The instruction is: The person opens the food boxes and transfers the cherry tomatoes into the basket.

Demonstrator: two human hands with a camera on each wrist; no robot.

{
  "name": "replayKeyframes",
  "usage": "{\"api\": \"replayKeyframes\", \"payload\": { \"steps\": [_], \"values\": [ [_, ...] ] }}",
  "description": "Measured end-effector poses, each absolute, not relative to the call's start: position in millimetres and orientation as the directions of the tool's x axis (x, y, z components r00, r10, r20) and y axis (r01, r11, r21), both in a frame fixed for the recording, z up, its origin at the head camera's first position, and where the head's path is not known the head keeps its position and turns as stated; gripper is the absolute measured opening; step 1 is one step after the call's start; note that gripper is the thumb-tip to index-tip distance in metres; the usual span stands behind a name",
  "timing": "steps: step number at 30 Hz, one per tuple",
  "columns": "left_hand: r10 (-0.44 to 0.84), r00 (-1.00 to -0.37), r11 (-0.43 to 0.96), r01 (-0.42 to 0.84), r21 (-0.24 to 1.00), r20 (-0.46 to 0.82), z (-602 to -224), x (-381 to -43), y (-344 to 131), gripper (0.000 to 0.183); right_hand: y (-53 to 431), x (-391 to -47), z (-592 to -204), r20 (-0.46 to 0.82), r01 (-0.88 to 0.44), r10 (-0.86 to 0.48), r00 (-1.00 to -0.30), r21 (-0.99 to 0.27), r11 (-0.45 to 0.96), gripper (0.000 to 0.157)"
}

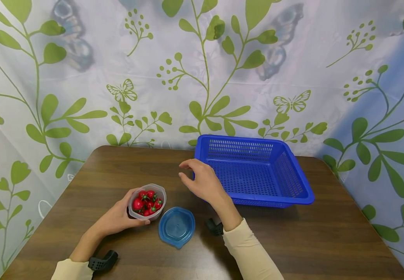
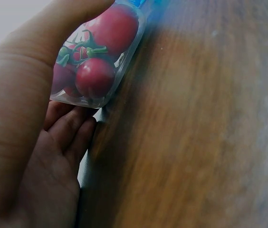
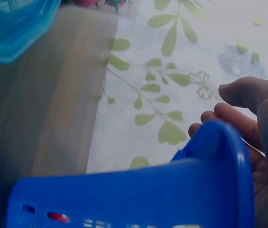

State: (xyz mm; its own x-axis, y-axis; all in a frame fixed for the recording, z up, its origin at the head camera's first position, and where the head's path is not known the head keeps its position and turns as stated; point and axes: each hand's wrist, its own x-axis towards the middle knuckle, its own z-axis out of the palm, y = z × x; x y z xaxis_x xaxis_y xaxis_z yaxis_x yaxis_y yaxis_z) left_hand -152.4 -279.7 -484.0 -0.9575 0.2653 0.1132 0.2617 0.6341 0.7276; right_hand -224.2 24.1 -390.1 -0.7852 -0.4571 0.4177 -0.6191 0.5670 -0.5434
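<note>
My left hand (image 1: pixel 123 213) grips a clear plastic tub (image 1: pixel 162 190) from its left side, thumb along the near wall and fingers around the far side. Inside are several small red tomatoes (image 1: pixel 137 204) with green stems, also seen through the tub wall in the left wrist view. My right hand (image 1: pixel 203 181) is over the left edge of a blue plastic basket (image 1: pixel 251 201), thumb and fingers apart with nothing between them. In the right wrist view its fingers are partly behind the basket's rim (image 3: pixel 238 161). A blue lid (image 1: pixel 176 227) lies on the table just right of the tub.
The brown wooden table (image 1: pixel 310 245) carries all of these things. Behind it hangs a white cloth (image 1: pixel 174 109) printed with green leaves and butterflies. Through a slot in the basket wall, a small red patch (image 3: pixel 58 217) shows in the right wrist view.
</note>
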Motion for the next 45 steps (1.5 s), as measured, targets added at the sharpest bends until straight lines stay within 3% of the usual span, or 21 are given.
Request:
{"api": "replayKeyframes", "payload": {
  "steps": [13, 45],
  "values": [
    [0.263, -0.958, 0.63, 0.262, 0.731, 0.116, -483, -152, -280, 0.099, 6, -214, -391, 0.429, -0.69, -0.541, -0.723, -0.47, 0.55, 0.024],
    [0.283, -0.955, 0.595, 0.25, 0.764, 0.092, -484, -152, -281, 0.098, -33, -189, -407, 0.389, -0.771, -0.675, -0.626, -0.439, 0.462, 0.031]
  ]
}}
